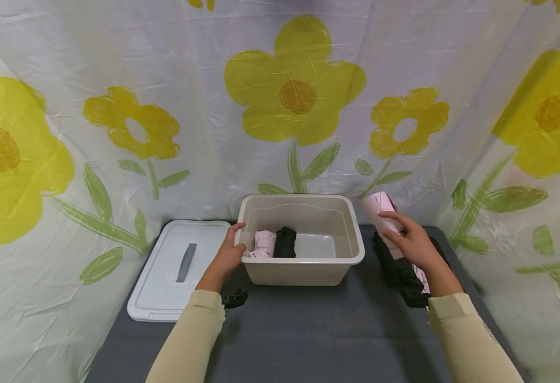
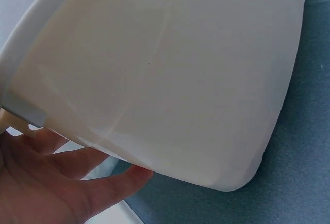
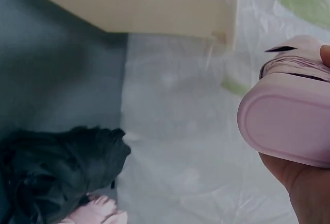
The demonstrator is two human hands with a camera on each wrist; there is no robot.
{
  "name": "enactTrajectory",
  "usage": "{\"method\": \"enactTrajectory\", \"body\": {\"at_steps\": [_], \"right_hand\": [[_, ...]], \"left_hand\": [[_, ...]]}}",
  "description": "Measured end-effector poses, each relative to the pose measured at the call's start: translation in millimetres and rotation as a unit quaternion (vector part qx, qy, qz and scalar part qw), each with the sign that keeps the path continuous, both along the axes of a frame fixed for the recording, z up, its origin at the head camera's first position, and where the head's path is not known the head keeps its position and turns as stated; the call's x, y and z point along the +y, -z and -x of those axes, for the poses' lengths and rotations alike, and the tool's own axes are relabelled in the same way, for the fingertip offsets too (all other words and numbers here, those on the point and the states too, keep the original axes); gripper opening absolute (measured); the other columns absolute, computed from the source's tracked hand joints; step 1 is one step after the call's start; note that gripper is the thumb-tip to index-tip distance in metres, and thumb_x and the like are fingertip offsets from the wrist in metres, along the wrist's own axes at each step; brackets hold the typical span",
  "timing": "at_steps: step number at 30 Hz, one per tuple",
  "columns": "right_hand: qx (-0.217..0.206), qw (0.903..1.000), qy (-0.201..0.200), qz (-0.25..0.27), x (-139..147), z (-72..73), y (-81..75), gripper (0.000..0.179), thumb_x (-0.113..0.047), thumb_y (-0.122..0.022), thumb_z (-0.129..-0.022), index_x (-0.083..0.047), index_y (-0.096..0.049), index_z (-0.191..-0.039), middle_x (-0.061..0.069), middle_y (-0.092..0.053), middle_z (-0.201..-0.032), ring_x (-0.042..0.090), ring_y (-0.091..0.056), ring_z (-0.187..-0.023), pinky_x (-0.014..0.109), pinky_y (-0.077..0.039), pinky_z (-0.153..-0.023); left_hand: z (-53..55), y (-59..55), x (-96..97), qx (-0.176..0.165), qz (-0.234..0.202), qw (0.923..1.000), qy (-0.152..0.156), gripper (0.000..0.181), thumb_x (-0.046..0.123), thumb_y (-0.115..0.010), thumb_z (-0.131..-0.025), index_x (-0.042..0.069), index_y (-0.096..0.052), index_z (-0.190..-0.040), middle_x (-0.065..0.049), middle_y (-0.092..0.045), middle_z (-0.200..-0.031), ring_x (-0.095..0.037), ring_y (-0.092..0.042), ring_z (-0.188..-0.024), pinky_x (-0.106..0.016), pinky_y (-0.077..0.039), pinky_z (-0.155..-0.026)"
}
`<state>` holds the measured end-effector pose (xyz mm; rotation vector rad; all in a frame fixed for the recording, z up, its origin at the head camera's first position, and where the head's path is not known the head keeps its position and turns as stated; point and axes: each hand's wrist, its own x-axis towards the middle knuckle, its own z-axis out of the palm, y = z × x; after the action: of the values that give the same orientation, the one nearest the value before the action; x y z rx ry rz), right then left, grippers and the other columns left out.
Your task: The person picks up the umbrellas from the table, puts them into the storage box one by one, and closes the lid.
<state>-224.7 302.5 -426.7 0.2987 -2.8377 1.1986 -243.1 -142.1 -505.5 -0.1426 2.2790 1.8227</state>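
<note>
My left hand point(image 1: 227, 255) grips the left rim of a beige plastic storage bin point(image 1: 303, 272), its fingers against the outer wall in the left wrist view. Inside the bin, on the left, a pink cloth roll point(image 1: 263, 243) lies beside a black cloth roll point(image 1: 285, 243). My right hand point(image 1: 415, 243) holds up a pink rounded case point(image 3: 289, 116), right of the bin. This case has a smooth face with an oval groove and layered folds along one side. Below that hand lie a black cloth bundle point(image 3: 67, 157) and a pink cloth point(image 3: 98, 212).
A black tray point(image 1: 416, 300) under the cloth bundles stands on the dark grey table point(image 1: 303, 330), at right. To the left lies a white lid point(image 1: 165, 287) with a grey handle point(image 1: 186, 263). A flower-print curtain point(image 1: 203, 175) hangs close behind the bin and along both sides.
</note>
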Motion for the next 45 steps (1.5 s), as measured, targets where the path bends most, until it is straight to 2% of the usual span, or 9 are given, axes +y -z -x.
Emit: {"method": "enactTrajectory", "body": {"at_steps": [5,13,18,21,25,26,32,40,45], "right_hand": [[0.014,0.9996,-0.022,0.007,-12.0,5.3,-4.6,0.046,-0.028,-0.057,-0.097,-0.018,-0.048,-0.141,0.024,-0.053,-0.128,0.034,-0.058,-0.089,0.037,-0.049,-0.067],[0.019,0.998,-0.059,0.012,-32.1,16.5,-5.3,0.044,-0.023,-0.059,-0.096,-0.016,-0.051,-0.139,0.024,-0.049,-0.137,0.039,-0.058,-0.101,0.044,-0.052,-0.076],[0.02,0.9971,-0.07,0.023,-44.7,21.3,-5.3,0.044,-0.02,-0.059,-0.096,-0.016,-0.051,-0.139,0.024,-0.05,-0.137,0.038,-0.058,-0.1,0.046,-0.052,-0.077],[0.023,0.9962,-0.08,0.025,-54.5,20.0,-10.7,0.044,-0.017,-0.06,-0.095,-0.012,-0.052,-0.138,0.026,-0.051,-0.134,0.037,-0.059,-0.098,0.044,-0.052,-0.075],[0.022,0.9957,-0.087,0.021,-63.5,23.0,-12.4,0.043,-0.019,-0.061,-0.094,-0.016,-0.054,-0.137,0.022,-0.054,-0.132,0.031,-0.059,-0.09,0.038,-0.05,-0.072],[0.017,0.9957,-0.087,0.024,-63.6,27.2,-8.1,0.043,-0.021,-0.062,-0.094,-0.019,-0.055,-0.137,0.02,-0.054,-0.133,0.03,-0.059,-0.088,0.038,-0.05,-0.072],[0.0,0.9942,-0.106,0.019,-80.4,33.2,-6.2,0.042,-0.021,-0.062,-0.094,-0.022,-0.056,-0.135,0.019,-0.056,-0.129,0.025,-0.059,-0.07,0.034,-0.049,-0.062],[-0.002,0.9908,-0.135,-0.011,-99.5,40.9,-8.7,0.039,-0.018,-0.062,-0.093,-0.022,-0.059,-0.132,0.017,-0.058,-0.127,0.021,-0.056,-0.072,0.034,-0.047,-0.064],[-0.039,0.9873,-0.153,-0.018,-107.5,48.3,-6.9,0.039,-0.018,-0.059,-0.094,-0.024,-0.058,-0.133,0.015,-0.055,-0.131,0.026,-0.058,-0.072,0.034,-0.048,-0.062]], "left_hand": [[0.1,1.7,-0.7,0.003,-0.004,1.0,-0.001,0.06,0.005,-0.035,-0.096,0.03,-0.02,-0.148,-0.018,-0.016,-0.157,-0.042,-0.033,-0.134,-0.065,-0.04,-0.096],[-0.5,1.4,-1.3,-0.002,0.004,1.0,-0.003,0.061,0.006,-0.035,-0.096,0.033,-0.018,-0.149,-0.016,-0.015,-0.158,-0.04,-0.032,-0.136,-0.064,-0.04,-0.099],[0.6,-0.1,-1.0,-0.001,-0.001,1.0,-0.002,0.062,0.006,-0.035,-0.096,0.034,-0.019,-0.149,-0.015,-0.015,-0.158,-0.041,-0.032,-0.136,-0.065,-0.04,-0.098],[0.6,-0.9,-1.6,-0.001,-0.002,1.0,0.0,0.064,0.005,-0.035,-0.095,0.032,-0.018,-0.15,-0.017,-0.015,-0.158,-0.042,-0.032,-0.135,-0.065,-0.04,-0.097],[1.1,-0.8,-1.9,-0.001,0.002,1.0,0.006,0.064,0.005,-0.035,-0.095,0.032,-0.018,-0.151,-0.019,-0.015,-0.158,-0.043,-0.032,-0.135,-0.065,-0.041,-0.096],[1.5,-0.3,-2.3,-0.002,0.004,1.0,0.007,0.064,0.005,-0.035,-0.095,0.032,-0.017,-0.151,-0.018,-0.015,-0.158,-0.043,-0.032,-0.135,-0.065,-0.041,-0.096],[2.5,3.3,-4.3,-0.009,0.008,0.9999,0.002,0.063,0.006,-0.036,-0.096,0.035,-0.018,-0.149,-0.017,-0.015,-0.158,-0.045,-0.033,-0.135,-0.066,-0.042,-0.094],[1.7,3.7,-3.2,-0.008,0.002,1.0,0.005,0.064,0.006,-0.035,-0.097,0.036,-0.017,-0.15,-0.016,-0.014,-0.158,-0.046,-0.031,-0.136,-0.067,-0.041,-0.093],[1.5,2.8,-2.4,0.005,-0.007,0.9999,0.006,0.069,0.004,-0.034,-0.095,0.038,-0.017,-0.153,-0.019,-0.017,-0.158,-0.045,-0.033,-0.134,-0.067,-0.043,-0.092]]}}
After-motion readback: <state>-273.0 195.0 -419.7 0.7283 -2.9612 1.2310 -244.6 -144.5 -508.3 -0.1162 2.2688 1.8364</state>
